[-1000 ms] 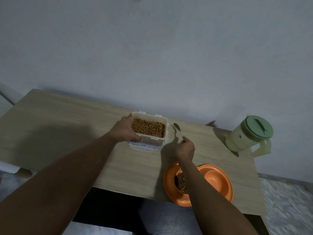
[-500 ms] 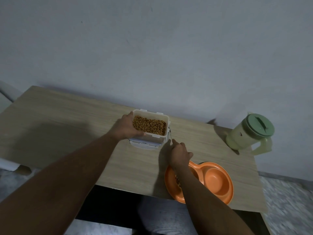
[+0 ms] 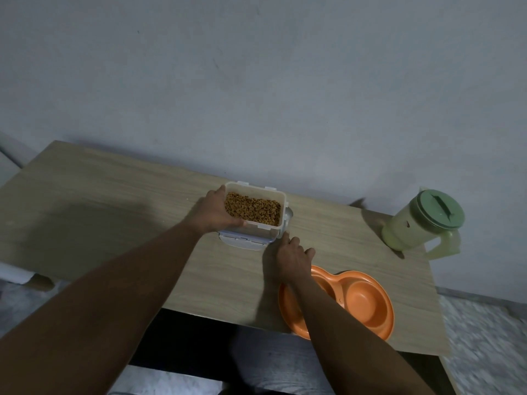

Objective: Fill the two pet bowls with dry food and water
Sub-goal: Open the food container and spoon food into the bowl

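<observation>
One bench (image 3: 114,212) carries one orange dish (image 3: 382,326) with two bowls at its near edge, one green lidded pitcher (image 3: 419,223) far right, and one clear container (image 3: 256,230) of dry food (image 3: 252,208). Of the two hands, the left hand (image 3: 214,213) grips the container's left wall. The right hand (image 3: 293,256) reaches for its near right corner, and I cannot tell its grip. One spoon (image 3: 288,216), held raised a second ago, now sits low against the container. The bench is pale wood against a grey wall (image 3: 256,95).

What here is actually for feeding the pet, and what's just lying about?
For the job: kibble container, spoon, orange double bowl, green-lidded pitcher.
Just lying about: container lid under the container, wooden table.
</observation>
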Motion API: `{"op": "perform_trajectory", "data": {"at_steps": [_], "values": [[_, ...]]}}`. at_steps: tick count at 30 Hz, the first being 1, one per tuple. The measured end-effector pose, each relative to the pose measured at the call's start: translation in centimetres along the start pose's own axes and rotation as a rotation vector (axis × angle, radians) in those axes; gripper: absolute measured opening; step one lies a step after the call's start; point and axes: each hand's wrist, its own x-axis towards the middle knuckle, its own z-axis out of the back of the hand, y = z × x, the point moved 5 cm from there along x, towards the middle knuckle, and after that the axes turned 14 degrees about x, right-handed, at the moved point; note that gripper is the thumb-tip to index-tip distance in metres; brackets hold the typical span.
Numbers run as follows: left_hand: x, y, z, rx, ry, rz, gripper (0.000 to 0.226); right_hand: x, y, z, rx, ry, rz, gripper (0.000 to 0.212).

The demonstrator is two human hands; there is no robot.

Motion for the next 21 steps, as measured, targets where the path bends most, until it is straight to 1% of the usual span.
{"op": "perform_trajectory", "data": {"at_steps": [2, 5, 7, 10, 12, 14, 15, 18, 19, 21], "values": [[-0.1, 0.0, -0.1, -0.001, 0.000, 0.001, 0.124, 0.1, -0.3, -0.8, -0.051, 0.022, 0.001, 0.058], [-0.2, 0.4, -0.1, -0.004, -0.002, 0.012, 0.132, 0.0, -0.7, -1.8, -0.086, 0.029, 0.004, 0.057], [-0.1, 0.8, -0.2, 0.000, -0.032, 0.010, 0.131, 0.0, -0.7, -1.9, -0.076, 0.017, 0.015, 0.057], [-0.6, 0.7, -0.3, 0.018, -0.059, 0.010, 0.125, 0.1, -0.8, -1.7, -0.048, 0.023, 0.011, 0.063], [-0.9, 1.0, -0.8, 0.042, -0.081, 0.033, 0.130, 0.0, -0.9, -1.3, -0.031, 0.010, 0.011, 0.067], [-1.9, 1.3, -1.1, 0.054, -0.149, 0.083, 0.134, -0.2, -1.1, -0.5, 0.002, -0.032, 0.006, 0.066], [-2.7, 1.4, -1.1, 0.057, -0.214, 0.110, 0.132, -0.4, -1.3, 0.2, 0.033, -0.052, -0.010, 0.065], [-6.1, 0.4, -1.5, 0.058, -0.420, 0.132, 0.109, -0.8, -2.8, 2.7, 0.105, -0.126, -0.068, 0.062], [-7.2, 0.0, -2.1, 0.057, -0.447, 0.123, 0.105, -1.0, -3.7, 3.4, 0.122, -0.149, -0.086, 0.062], [-8.9, -0.8, -4.2, 0.046, -0.381, 0.090, 0.101, -1.6, -6.0, 4.9, 0.146, -0.196, -0.129, 0.058]]}}
